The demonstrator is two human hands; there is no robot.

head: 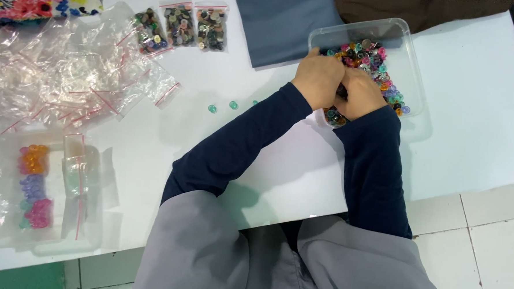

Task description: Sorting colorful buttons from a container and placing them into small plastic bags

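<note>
Left hand point(317, 78): rests over the near-left corner of the clear plastic tub point(413, 64), fingers curled down among the buttons; whether they pinch anything cannot be told.
Right hand point(360, 94): pressed against the left hand at the tub's near edge, fingers bent and hidden; their hold cannot be told.
Mixed buttons point(381, 72): a many-coloured heap in the tub, just beyond both hands.
Filled bags point(180, 25): three small clear zip bags with red seal strips, packed with dark mixed buttons, side by side at the far edge of the white surface point(472, 113).
Empty bags point(70, 67): a loose pile of clear zip bags with red strips, far left.
Left tub point(47, 193): clear, holding bagged orange, purple and pink beads.
Loose beads point(223, 106): green, on the surface near the left sleeve.
Cloth point(285, 21): folded grey-blue, beside the button tub.
</note>
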